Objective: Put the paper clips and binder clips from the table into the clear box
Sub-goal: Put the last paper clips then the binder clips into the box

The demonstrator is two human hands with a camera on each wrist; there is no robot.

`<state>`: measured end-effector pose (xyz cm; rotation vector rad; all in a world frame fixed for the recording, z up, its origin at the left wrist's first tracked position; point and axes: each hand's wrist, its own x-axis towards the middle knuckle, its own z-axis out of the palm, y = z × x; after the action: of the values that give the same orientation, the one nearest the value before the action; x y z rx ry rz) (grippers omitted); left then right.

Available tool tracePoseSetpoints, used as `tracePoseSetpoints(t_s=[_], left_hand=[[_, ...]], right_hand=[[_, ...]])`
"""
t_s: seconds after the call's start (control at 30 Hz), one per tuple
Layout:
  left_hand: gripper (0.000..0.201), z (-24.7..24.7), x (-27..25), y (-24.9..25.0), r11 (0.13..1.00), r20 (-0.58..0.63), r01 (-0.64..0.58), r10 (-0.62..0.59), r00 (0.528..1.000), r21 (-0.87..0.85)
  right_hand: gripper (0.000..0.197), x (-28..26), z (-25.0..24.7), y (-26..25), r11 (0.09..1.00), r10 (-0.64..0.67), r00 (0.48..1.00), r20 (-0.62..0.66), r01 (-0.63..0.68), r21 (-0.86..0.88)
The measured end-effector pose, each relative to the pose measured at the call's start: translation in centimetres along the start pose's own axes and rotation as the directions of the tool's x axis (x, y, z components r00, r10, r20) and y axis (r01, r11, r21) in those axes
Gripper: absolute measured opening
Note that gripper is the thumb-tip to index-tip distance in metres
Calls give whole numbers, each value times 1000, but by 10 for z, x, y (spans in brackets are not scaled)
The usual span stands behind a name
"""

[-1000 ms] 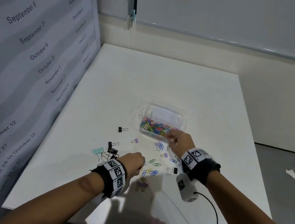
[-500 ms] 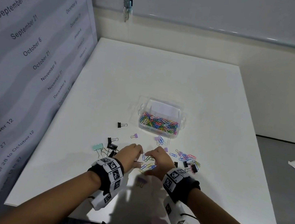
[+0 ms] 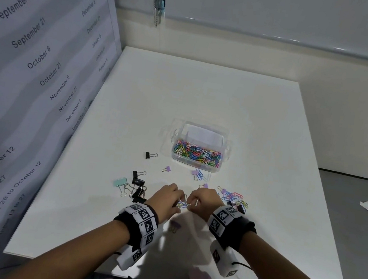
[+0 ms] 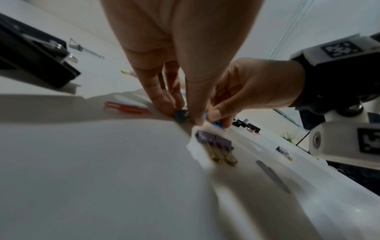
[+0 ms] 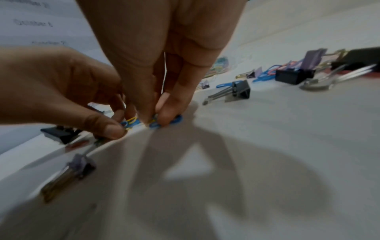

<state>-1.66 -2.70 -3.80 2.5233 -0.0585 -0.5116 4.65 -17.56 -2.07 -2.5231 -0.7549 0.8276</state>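
Observation:
The clear box (image 3: 198, 162), holding many coloured paper clips, stands mid-table. Both hands meet on the table in front of it. My left hand (image 3: 175, 201) pinches blue and yellow paper clips (image 5: 129, 123) against the tabletop. My right hand (image 3: 191, 203) pinches blue paper clips (image 5: 174, 121) right beside it. A purple binder clip (image 3: 174, 225) lies just behind the hands, near me. More loose paper clips (image 3: 234, 197) lie to the right, and black binder clips (image 3: 138, 181) and a mint one (image 3: 120, 182) to the left.
A white table (image 3: 208, 95) carries everything. A calendar panel (image 3: 34, 71) stands along the left edge. A lone black binder clip (image 3: 150, 155) and small purple clips (image 3: 167, 168) lie between the hands and the box. The floor drops away at right.
My right hand came back from the box to the table near me and met the left hand. Both now pinch paper clips at the same spot.

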Motion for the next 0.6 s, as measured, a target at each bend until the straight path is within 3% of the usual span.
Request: tracePoseSetpoints(t_s=[0.2,0.47,0.6], left_hand=[[18,-5,9,2,976,29,-58,53,998,209],[33,-8,16,10,867,184,-126,41,982,483],[29,-17,15,21,806,89,-142,111,990,574]], right_hand=[[51,-7,-7,16,998,-60,998,0,60,-13],[21,-2,-5,13,996,-49,997,58,53,-69],[19,-3,-3,7,989,-25,993,118,42,-141]])
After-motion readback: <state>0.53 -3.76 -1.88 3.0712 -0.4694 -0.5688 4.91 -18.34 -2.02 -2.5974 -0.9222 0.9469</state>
